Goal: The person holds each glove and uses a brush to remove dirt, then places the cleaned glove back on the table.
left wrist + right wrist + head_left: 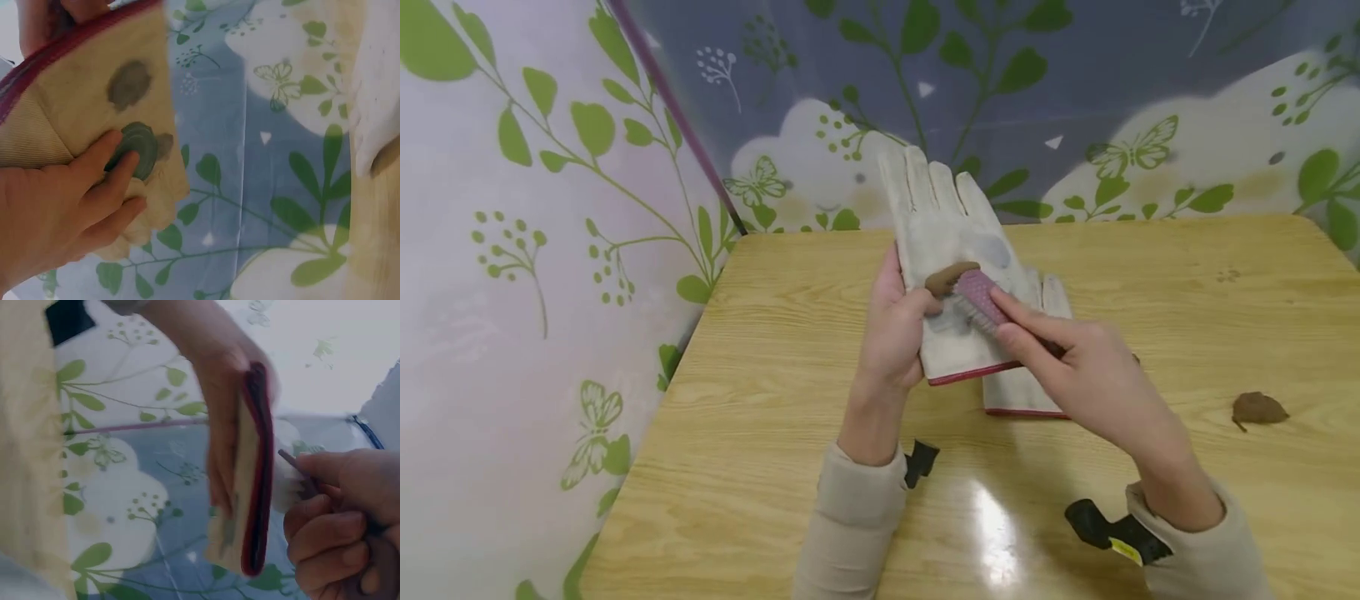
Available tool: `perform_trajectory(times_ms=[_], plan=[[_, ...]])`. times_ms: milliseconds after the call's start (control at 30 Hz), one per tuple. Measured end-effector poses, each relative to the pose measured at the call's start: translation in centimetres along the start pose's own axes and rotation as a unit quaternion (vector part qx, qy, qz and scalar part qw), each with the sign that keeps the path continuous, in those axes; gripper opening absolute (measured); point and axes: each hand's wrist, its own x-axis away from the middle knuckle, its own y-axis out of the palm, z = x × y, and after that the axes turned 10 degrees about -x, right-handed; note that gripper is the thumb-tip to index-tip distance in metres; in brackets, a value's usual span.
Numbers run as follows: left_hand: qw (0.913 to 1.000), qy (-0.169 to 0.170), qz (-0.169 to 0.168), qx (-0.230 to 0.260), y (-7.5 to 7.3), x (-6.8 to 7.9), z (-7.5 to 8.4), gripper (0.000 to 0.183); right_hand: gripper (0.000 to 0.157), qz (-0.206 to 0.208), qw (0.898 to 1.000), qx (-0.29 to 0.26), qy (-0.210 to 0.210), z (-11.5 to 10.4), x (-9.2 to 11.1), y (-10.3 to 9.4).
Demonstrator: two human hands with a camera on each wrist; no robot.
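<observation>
My left hand (895,333) grips a white work glove (943,225) with a red hem, thumb on the front and fingers behind. In the left wrist view those fingers lie over a round green patch (140,150), near grey stains on the glove. My right hand (1090,375) pinches a brush (981,296) with a pinkish-purple head. Its pale bristles face the glove's palm, beside a brown patch (951,278) that may be a smear or a separate piece. Seen from the right wrist, fingers curl round the dark brush handle (381,556).
A second white glove (1018,392) lies on the wooden table (760,392), partly behind the held one. To the right rests a small brown lump with a thin tail (1258,408). Leaf-patterned coverings (1037,100) rise behind the table and at its left.
</observation>
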Motion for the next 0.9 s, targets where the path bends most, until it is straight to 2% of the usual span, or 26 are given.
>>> perform_trajectory(times_ms=[67,133,233,333,400,467,633,733,833,900], plan=[[0.9997,-0.02,0.003,0.017,0.0,0.0,-0.2,0.08,0.04,0.018,0.999,-0.034,0.033,0.0,0.3,-1.0],[0.9991,-0.036,0.006,0.021,0.1,-0.1,-0.3,0.078,0.042,0.052,0.997,-0.056,0.015,0.1,0.5,-1.6],[0.9985,-0.055,-0.004,0.005,0.2,0.0,-0.3,0.08,0.045,0.087,0.99,-0.063,-0.089,0.2,0.3,-1.0],[0.9976,-0.053,-0.043,-0.008,0.5,0.0,-0.3,0.088,0.043,0.09,0.979,-0.008,-0.181,0.4,-0.4,0.7],[0.9973,-0.04,-0.061,-0.01,0.7,0.1,-0.5,0.092,0.041,0.095,0.973,0.042,-0.205,0.4,-0.7,1.5],[0.9976,-0.024,-0.064,-0.004,1.0,0.1,-0.6,0.094,0.039,0.11,0.969,0.088,-0.205,0.5,-0.8,2.0],[0.9995,0.015,-0.02,-0.018,2.2,0.3,-0.8,0.097,0.039,0.153,0.96,0.152,-0.18,-0.1,-0.1,2.3],[0.998,0.051,0.016,-0.034,3.1,0.6,-1.1,0.095,0.042,0.166,0.959,0.163,-0.161,-0.7,0.4,2.9],[0.9915,0.1,0.049,-0.067,3.8,1.0,-1.6,0.089,0.044,0.176,0.961,0.15,-0.15,-0.9,0.3,3.4],[0.9854,0.122,0.05,-0.107,4.6,1.6,-1.4,0.082,0.043,0.189,0.964,0.119,-0.143,-0.5,0.0,3.5]])
